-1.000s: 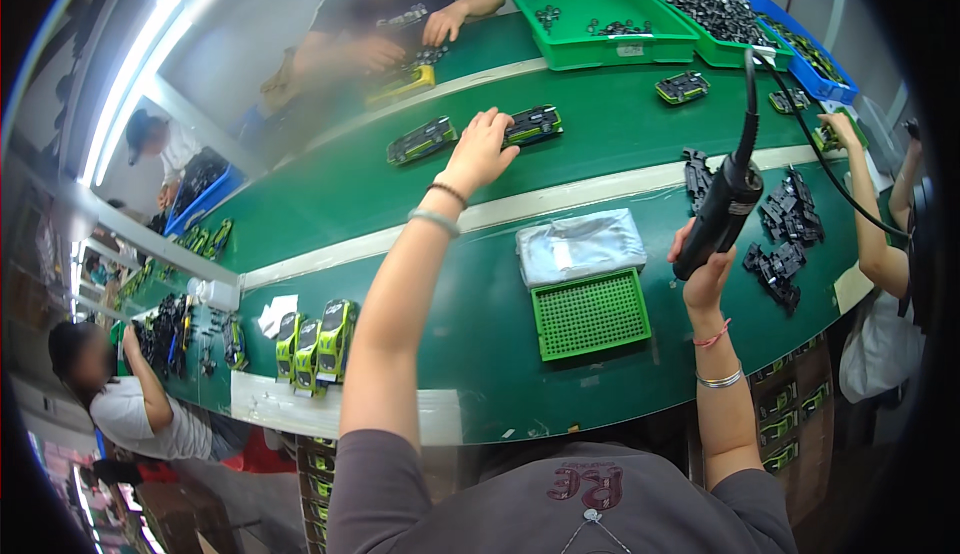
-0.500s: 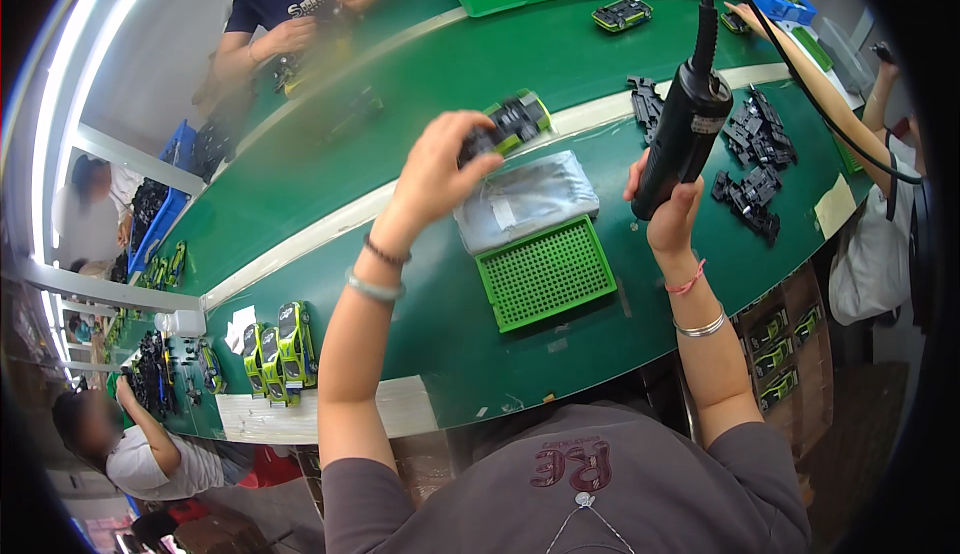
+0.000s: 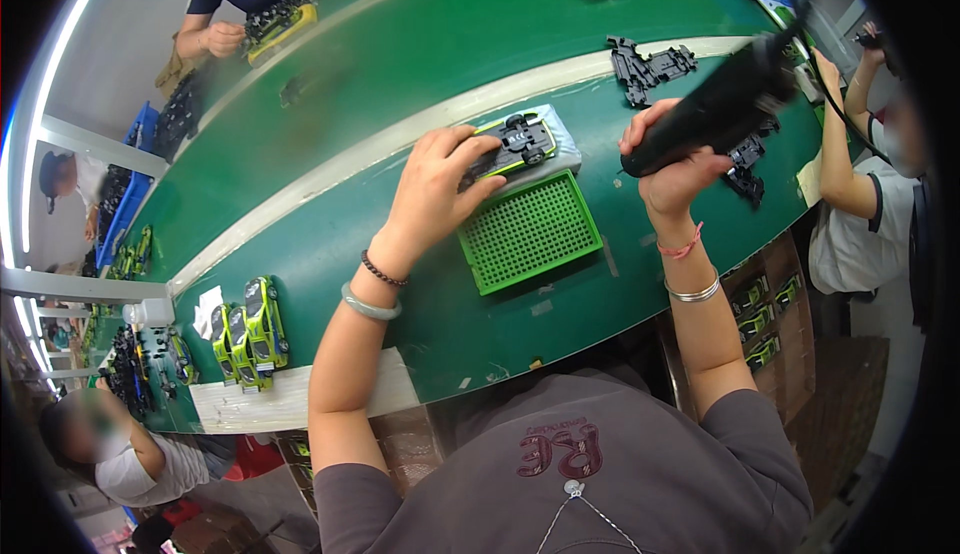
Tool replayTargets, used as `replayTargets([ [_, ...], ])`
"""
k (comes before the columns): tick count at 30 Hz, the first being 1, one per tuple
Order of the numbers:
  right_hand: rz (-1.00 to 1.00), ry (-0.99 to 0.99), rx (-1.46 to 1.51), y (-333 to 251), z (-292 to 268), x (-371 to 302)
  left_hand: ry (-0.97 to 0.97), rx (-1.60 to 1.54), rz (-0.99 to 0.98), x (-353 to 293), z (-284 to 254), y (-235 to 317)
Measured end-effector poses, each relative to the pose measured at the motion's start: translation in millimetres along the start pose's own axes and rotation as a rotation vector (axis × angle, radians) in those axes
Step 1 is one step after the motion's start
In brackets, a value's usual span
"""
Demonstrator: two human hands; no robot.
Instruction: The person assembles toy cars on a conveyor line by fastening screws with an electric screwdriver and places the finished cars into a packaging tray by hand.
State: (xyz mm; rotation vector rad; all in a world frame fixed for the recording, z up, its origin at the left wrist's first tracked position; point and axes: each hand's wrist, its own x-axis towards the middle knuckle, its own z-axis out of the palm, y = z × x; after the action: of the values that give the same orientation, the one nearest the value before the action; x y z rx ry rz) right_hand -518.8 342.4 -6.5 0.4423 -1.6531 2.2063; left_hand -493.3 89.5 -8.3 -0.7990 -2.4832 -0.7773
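The toy car is upside down, with its black belly and wheels up. It seems to rest on the shiny pale pad, behind the green basket, well in from the near edge of the desk. The left hand is closed around the car's left end, fingers on the far side and thumb on the near side. The right hand is wrapped tight around a fat black power tool with a cord.

The car looks light and hard, so I think it won't bend. Its shiny green sides could be a bit slippery, and the little wheels may be easy to knock or snap. The best place to hold it is by its two long sides, away from the wheels. The pad looks softer, so the car may rock a little there.

Half a second ago, the car was blurry and tilted over the pad's back edge. Now it lies flatter and more to the pad's middle. The tool stood more upright then; now it leans much further over to the right.
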Motion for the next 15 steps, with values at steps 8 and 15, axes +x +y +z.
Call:
replayTargets([
  [8, 0.137, -0.137, 0.314, -27, 54, -28, 0.002, -0.014, -0.027, -7, 7, -5],
  [15, 0.150, -0.214, 0.205, -9, 52, -38, 0.005, -0.008, -0.024, -7, 8, -5],
])
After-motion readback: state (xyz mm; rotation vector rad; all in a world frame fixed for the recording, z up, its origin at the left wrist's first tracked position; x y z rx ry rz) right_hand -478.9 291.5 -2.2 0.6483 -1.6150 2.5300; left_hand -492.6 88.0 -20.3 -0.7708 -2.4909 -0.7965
